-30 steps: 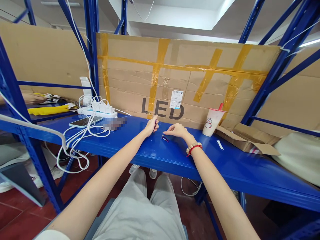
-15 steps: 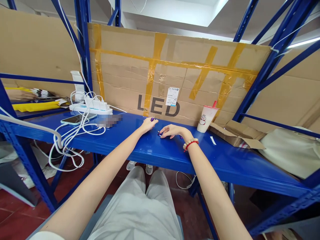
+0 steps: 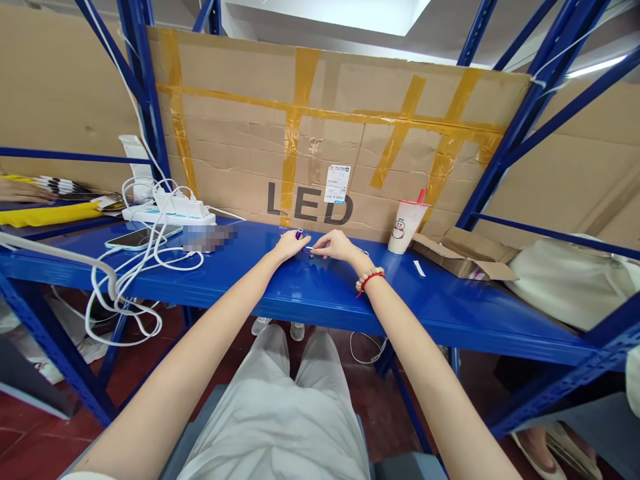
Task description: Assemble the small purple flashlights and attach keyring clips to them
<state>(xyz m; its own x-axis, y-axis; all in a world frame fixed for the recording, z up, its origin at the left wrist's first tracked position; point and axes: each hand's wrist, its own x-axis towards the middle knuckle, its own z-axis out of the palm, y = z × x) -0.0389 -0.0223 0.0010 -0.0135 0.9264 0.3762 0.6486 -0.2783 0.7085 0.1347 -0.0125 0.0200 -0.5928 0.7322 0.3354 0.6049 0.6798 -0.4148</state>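
My left hand [image 3: 290,246] is closed around a small shiny purple cylinder [image 3: 299,234], whose end sticks up above the fingers. Close beside it, my right hand [image 3: 336,244] pinches a thin, light-coloured piece [image 3: 309,249] between thumb and fingertips, pointing at the left hand. The piece is too small to name, and I cannot tell whether it touches the cylinder. Just below the right fingertips, a tiny dark thing [image 3: 312,257] shows on the blue tabletop [image 3: 300,287]. A beaded bracelet with a red cord [image 3: 370,280] circles my right wrist.
A drink cup with a red straw [image 3: 401,230] stands at the back right, near an open cardboard box [image 3: 467,253] and a pale bag [image 3: 575,280]. To the left lie a phone [image 3: 143,238], a power strip [image 3: 167,213] and tangled white cables. Taped cardboard [image 3: 240,147] backs the table.
My right hand has lifted from the tabletop and come close to my left hand, with the thin piece now visible in its fingertips. The left hand keeps its hold. The camera view has shifted slightly.
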